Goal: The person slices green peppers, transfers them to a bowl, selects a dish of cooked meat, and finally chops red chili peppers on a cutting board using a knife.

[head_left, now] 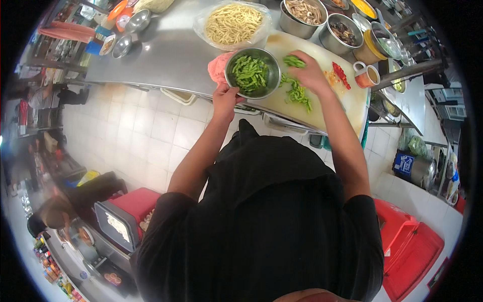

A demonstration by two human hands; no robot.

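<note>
My left hand [225, 99] pinches the near left rim of a round metal bowl [277, 73], thumb on the edge. Inside the bowl are cut green vegetable pieces [249, 74], possibly green beans or peppers. A pink cloth [218, 67] lies against the bowl's left side. My right hand [308, 74] is curled over a bunch of the same green pieces [294, 61] on the pale cutting board [334, 115], right of the bowl. More loose green pieces [299, 95] lie just below that hand. Chopped red pieces [340, 75] sit farther right on the board.
Behind the board stand a bag-lined bowl of noodles [235, 24], metal pots [340, 35] of food and an orange-and-white mug [369, 76]. The steel table [166, 48] stretches left. A red bin [412, 251] stands behind me on the right; another person [55, 214] is at lower left.
</note>
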